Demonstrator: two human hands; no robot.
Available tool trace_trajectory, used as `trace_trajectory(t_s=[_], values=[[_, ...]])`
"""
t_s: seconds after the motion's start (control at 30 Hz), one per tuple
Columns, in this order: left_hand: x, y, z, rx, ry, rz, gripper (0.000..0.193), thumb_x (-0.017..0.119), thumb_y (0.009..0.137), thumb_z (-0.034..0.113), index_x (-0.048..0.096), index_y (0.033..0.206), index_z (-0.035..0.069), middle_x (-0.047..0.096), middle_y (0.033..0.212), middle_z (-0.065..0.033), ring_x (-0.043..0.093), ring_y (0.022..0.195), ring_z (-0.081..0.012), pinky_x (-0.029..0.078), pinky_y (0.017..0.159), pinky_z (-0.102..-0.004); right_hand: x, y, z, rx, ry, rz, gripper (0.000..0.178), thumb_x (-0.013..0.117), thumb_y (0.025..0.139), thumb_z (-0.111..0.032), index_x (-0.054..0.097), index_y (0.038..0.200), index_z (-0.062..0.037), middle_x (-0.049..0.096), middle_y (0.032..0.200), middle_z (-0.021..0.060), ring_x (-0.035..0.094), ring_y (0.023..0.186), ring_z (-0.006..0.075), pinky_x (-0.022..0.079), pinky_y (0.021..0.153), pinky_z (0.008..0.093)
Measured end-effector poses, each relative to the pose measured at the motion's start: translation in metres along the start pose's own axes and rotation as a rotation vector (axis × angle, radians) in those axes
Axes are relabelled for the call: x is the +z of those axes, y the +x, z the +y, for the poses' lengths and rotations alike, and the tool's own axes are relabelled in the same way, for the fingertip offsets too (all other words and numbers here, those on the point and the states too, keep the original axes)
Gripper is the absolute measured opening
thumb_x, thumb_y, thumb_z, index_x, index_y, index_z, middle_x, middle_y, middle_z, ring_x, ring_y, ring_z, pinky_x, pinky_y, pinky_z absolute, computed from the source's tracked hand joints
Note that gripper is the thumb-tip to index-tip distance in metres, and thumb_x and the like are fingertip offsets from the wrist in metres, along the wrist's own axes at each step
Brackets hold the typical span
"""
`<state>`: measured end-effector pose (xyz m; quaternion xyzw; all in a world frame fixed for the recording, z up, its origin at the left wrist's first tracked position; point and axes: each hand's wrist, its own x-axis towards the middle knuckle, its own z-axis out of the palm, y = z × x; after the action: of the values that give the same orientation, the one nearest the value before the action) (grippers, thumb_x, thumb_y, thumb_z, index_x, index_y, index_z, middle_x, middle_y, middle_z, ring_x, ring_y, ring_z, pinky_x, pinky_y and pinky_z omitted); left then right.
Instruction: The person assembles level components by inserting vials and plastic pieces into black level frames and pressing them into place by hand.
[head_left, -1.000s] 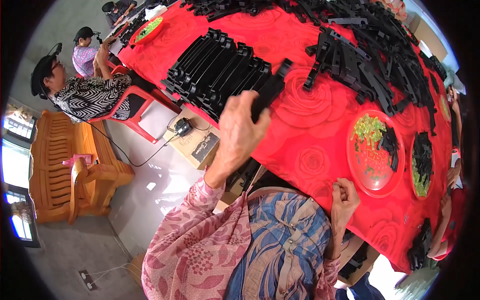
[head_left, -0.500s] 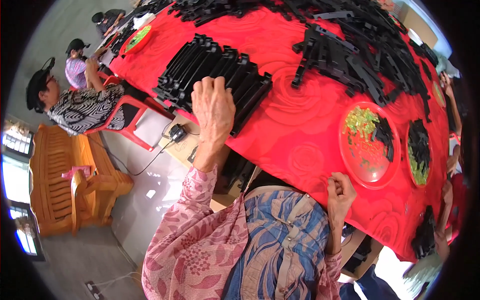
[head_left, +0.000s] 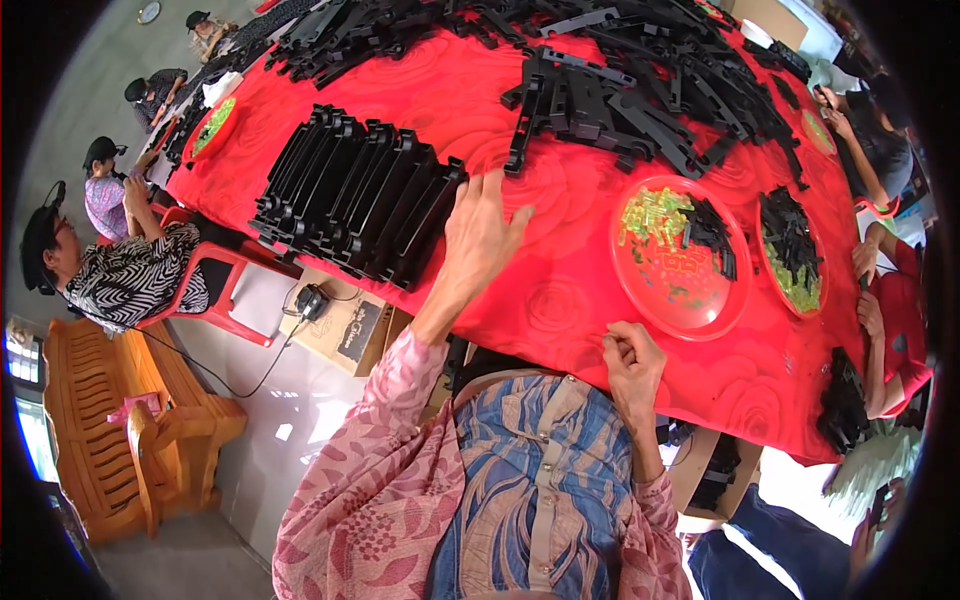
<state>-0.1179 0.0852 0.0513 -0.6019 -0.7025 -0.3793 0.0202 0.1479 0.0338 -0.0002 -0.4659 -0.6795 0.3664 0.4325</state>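
The left hand (head_left: 483,232) lay flat and spread beside the row of black plastic strips (head_left: 355,195) standing on edge — a nudge might have toppled them (judging by their lean). The right hand (head_left: 630,362) was curled shut, contents unclear. A brown cardboard box (head_left: 345,330) sat under the table.

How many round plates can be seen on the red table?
3 for sure. One red plate lies ahead of the right hand, a second plate right beside it, a green plate at the far left corner. Others may hide near the black parts.
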Motion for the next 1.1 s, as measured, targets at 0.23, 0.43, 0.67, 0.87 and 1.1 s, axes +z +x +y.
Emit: trace_trajectory(t_s=[0.23,0.43,0.67,0.87,1.1], values=[[0.074,0.061,-0.025,-0.177,0.135,-0.099,0.065,0.078,0.075,0.029,0.044,0.117,-0.007,0.057,0.109,-0.0284,0.055,0.106,-0.0452,0.05,0.086,-0.0537,-0.001,-0.002,0.0,-0.021,-0.025,0.002,0.02,0.066,0.08,0.008,0.065,0.097,-0.0003,0.06,0.075,0.0076,0.056,0.059,0.0127,0.042,0.052,0.0258],[0.095,0.082,-0.04,-0.176,0.236,0.034,0.055,0.076,0.077,0.029,0.049,0.111,-0.005,0.061,0.106,-0.0239,0.06,0.102,-0.0413,0.051,0.084,-0.0524,-0.001,0.001,-0.002,-0.04,-0.053,0.0,0.019,0.066,0.08,0.007,0.064,0.098,0.0003,0.06,0.075,0.0091,0.057,0.059,0.0152,0.046,0.054,0.0283],[0.086,0.073,-0.055,-0.182,0.046,0.071,0.037,0.067,0.08,0.021,0.051,0.102,-0.005,0.061,0.101,-0.0303,0.061,0.094,-0.0494,0.051,0.08,-0.0557,0.001,0.001,-0.002,-0.049,-0.084,-0.016,0.018,0.067,0.08,0.007,0.064,0.097,0.0003,0.06,0.075,0.0092,0.058,0.059,0.0155,0.046,0.054,0.0287],[0.027,-0.01,-0.025,-0.314,-0.226,-0.022,0.031,0.064,0.085,0.011,0.046,0.104,-0.006,0.063,0.092,-0.029,0.062,0.087,-0.0466,0.049,0.074,-0.0502,-0.003,-0.002,-0.004,-0.02,-0.034,-0.017,0.017,0.066,0.082,0.006,0.064,0.097,0.0,0.061,0.076,0.0085,0.058,0.059,0.0139,0.044,0.053,0.0268],[-0.007,-0.089,0.009,-0.249,-0.496,-0.141,0.038,0.066,0.088,0.008,0.045,0.117,-0.003,0.062,0.087,-0.0194,0.062,0.075,-0.0287,0.049,0.069,-0.039,-0.009,0.003,-0.008,0.181,0.124,-0.098,0.019,0.069,0.083,0.002,0.065,0.102,0.0005,0.063,0.08,0.0061,0.059,0.066,0.0093,0.045,0.058,0.0238]])
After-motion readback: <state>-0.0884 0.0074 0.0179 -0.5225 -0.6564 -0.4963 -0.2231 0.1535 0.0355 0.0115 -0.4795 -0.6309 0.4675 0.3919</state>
